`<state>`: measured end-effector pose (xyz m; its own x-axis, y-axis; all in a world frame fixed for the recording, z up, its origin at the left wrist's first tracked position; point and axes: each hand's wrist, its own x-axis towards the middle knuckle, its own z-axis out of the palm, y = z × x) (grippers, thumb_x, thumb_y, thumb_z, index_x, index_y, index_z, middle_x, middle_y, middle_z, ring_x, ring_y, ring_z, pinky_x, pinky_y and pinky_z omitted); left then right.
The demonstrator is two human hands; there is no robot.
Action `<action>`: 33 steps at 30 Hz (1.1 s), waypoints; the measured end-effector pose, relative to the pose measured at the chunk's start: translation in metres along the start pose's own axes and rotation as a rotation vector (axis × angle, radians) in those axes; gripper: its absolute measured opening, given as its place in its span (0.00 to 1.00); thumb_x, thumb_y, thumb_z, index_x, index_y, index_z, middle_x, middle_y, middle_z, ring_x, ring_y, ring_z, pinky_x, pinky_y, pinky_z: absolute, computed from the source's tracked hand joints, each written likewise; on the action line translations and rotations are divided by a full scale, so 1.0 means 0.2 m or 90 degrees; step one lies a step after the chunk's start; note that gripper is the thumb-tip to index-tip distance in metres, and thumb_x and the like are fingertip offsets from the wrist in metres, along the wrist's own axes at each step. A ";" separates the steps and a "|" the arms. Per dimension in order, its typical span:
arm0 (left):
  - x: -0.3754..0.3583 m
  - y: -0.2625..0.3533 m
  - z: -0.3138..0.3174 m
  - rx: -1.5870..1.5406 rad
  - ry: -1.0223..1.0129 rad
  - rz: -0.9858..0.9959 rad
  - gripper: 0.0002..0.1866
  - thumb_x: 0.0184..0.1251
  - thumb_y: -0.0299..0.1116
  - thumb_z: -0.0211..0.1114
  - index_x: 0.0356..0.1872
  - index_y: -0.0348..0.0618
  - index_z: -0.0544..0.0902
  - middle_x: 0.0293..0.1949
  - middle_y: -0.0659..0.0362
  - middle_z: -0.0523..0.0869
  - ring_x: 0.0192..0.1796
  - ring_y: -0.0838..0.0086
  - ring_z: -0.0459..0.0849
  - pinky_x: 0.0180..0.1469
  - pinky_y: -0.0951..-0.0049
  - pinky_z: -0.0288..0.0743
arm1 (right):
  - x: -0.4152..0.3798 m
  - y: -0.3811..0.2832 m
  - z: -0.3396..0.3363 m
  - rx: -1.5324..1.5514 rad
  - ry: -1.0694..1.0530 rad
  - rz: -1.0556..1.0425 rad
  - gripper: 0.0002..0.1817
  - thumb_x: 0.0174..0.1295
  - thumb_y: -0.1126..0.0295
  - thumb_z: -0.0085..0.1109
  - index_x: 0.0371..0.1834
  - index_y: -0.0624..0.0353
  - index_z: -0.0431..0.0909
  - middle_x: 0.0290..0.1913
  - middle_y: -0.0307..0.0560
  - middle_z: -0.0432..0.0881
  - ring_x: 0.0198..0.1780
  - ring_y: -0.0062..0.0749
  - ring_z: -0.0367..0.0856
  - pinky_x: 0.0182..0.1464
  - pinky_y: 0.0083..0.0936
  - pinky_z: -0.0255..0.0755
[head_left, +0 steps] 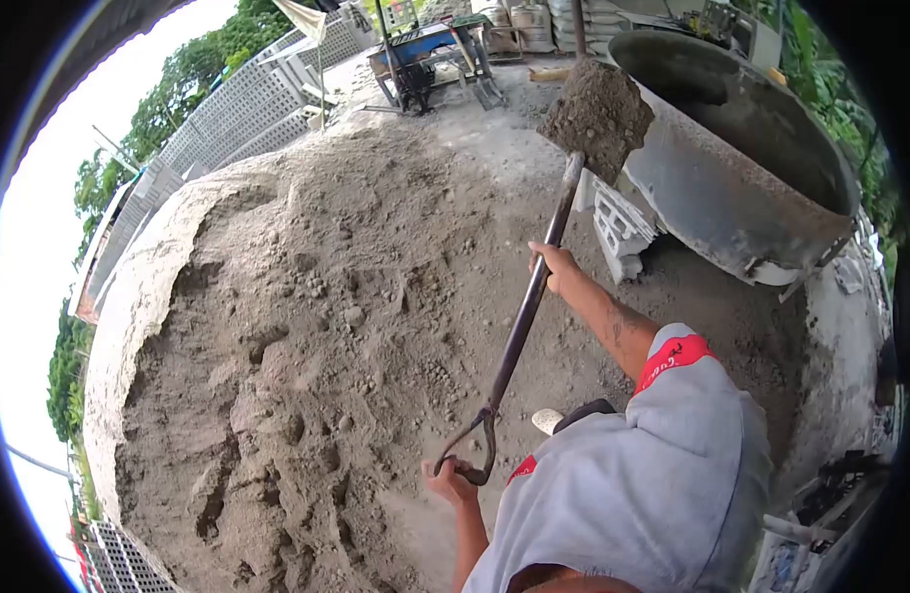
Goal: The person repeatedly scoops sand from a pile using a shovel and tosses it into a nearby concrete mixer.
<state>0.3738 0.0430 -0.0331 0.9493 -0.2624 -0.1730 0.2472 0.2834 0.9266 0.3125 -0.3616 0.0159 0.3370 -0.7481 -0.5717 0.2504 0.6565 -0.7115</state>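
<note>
A shovel [524, 326] with a dark shaft slants up and away from me. My left hand [450, 481] is closed round the loop grip at its near end. Farther up, my right hand [554, 269] wraps round the middle of the shaft. A heap of grey-brown sandy gravel [598, 119] covers the shovel's blade, which is raised just left of a large metal drum [741, 188] with an open top. The drum is tilted, and its inside is partly in shadow. To the left rises a big mound of the same gravel [326, 326].
Broken concrete blocks [618, 227] lie by the drum's lower left side. Stacked hollow blocks [227, 119] form a wall at the back left. A blue machine [435, 49] and piled sacks [534, 28] stand behind. My foot [548, 421] is near the mound.
</note>
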 end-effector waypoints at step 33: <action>-0.90 0.87 -0.97 0.147 0.439 -0.029 0.14 0.46 0.24 0.64 0.38 0.37 0.76 0.18 0.61 0.76 0.17 0.80 0.74 0.19 0.80 0.67 | -0.31 2.13 0.59 -0.282 -0.069 0.508 0.12 0.53 0.71 0.55 0.16 0.52 0.63 0.14 0.35 0.66 0.17 0.25 0.67 0.23 0.21 0.69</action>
<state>0.2841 0.3173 0.0937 0.8641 0.3937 -0.3137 0.3147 0.0640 0.9470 0.5047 -0.0231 -0.2040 0.3491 -0.0612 -0.9351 -0.4556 0.8609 -0.2264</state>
